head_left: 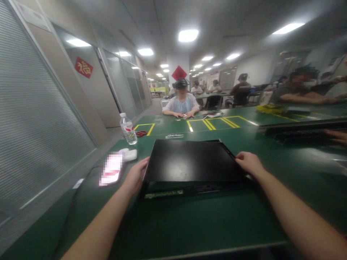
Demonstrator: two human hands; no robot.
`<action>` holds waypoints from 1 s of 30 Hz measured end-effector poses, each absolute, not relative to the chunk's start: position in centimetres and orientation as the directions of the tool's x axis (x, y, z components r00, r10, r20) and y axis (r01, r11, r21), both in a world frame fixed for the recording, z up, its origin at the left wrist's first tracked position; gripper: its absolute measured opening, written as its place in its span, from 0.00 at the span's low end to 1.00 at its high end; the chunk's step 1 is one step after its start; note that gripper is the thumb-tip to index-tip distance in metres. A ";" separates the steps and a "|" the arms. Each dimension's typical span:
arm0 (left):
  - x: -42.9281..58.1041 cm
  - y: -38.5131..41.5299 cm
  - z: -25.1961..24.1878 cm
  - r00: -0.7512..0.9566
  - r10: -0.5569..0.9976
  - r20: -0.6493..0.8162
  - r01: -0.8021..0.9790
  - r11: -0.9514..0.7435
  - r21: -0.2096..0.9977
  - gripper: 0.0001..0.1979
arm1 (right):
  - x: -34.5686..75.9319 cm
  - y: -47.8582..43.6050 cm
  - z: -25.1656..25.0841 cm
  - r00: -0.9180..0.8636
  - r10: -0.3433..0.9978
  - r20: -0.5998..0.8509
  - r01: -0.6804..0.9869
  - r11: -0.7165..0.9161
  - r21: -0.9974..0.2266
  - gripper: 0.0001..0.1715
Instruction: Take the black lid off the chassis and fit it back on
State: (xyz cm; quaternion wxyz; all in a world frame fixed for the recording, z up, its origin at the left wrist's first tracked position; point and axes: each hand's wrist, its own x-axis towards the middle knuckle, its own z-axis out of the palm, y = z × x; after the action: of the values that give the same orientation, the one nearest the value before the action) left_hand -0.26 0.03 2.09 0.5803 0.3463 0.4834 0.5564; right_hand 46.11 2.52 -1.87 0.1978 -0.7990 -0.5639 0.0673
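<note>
A flat black display panel (189, 162) lies in front of me, its glossy face up. My left hand (137, 174) grips its left edge, with the fingertips partly hidden by the panel. On the opposite side, my right hand (248, 162) pinches the right edge between thumb and fingers. Beneath the panel sits a black frame (208, 187), which sticks out along the near side and carries a strip of green circuit board (164, 194). The panel looks shifted relative to this frame, and how far apart they are I cannot tell.
On the left of the green table (206, 224) are a water bottle (128, 130), red-handled scissors (141, 134), a white case (130, 155) and a lit phone (111, 169). A person (181, 103) sits opposite. Another dark device (303, 130) lies at right, near someone else's hand (337, 138).
</note>
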 end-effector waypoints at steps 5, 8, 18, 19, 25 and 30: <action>-0.5 -0.3 2.0 -0.011 0.994 -0.112 -0.326 0.103 0.940 0.27 | 46.0 2.5 -2.0 0.349 0.929 0.126 0.878 -0.276 -0.392 0.10; -0.4 -0.7 2.1 0.017 0.997 -0.077 -0.313 0.079 0.946 0.32 | 46.0 2.5 -2.1 0.347 0.928 0.136 0.876 -0.269 -0.401 0.10; 0.3 -1.3 2.8 0.065 0.997 -0.040 -0.324 0.059 0.944 0.39 | 46.1 2.5 -2.1 0.376 0.924 0.074 0.818 -0.293 -0.495 0.17; 0.3 -1.4 2.9 0.065 0.997 -0.039 -0.324 0.058 0.944 0.39 | 46.2 2.5 -2.1 0.373 0.925 0.075 0.811 -0.286 -0.511 0.20; 0.4 -1.5 2.9 0.055 0.998 -0.008 -0.332 0.026 0.943 0.41 | 46.3 2.9 -2.3 0.372 0.921 0.118 0.799 -0.253 -0.545 0.20; 0.8 -1.7 3.1 0.060 0.997 0.040 -0.322 -0.019 0.946 0.43 | 46.3 3.2 -2.4 0.403 0.911 0.086 0.667 -0.228 -0.709 0.20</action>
State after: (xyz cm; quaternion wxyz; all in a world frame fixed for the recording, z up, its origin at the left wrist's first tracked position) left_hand 0.84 -1.74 3.11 0.5835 0.4355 0.3875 0.5653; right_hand 46.25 3.19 -2.41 0.3447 -0.7635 -0.5167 0.1767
